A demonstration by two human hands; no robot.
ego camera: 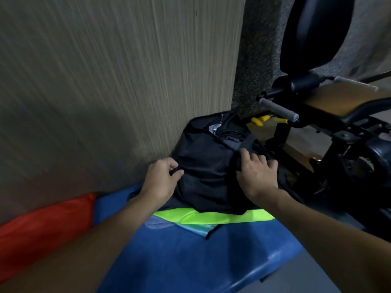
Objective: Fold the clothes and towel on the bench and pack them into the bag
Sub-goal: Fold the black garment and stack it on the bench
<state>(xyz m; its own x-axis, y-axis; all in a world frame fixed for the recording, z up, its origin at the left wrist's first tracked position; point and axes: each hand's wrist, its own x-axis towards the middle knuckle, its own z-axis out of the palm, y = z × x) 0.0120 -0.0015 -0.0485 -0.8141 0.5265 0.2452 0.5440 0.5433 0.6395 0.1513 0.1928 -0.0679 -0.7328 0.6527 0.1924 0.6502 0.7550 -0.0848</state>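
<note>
While we look down at it, a black bag [203,166] sits on the blue bench [190,261], pushed against a wood-grain wall. Our left hand [160,180] pinches a small black tab or strap end at the bag's left side, fingers curled round it. Our right hand [258,176] grips the bag's right side just beside a dark carry strap [246,142], fingers curled over the fabric. The hands are apart, one on each side.

The bag's mouth gapes at the far end, with something grey inside. A neon yellow-green garment [211,216] lies flat under the bag's near edge, not yet packed.

We judge the bag soft and light. Its thin fabric sags and creases, so it will slump unless held by a seam, the strap or the zip edge. The garment looks thin and slick and may slide on the smooth bench, so a folded edge is the best hold.

A white tag [212,128] near the mouth is too blurred to read, and we find no other writing. A red pad [42,225] lies at left, and a black gym machine [317,115] stands at right.
</note>
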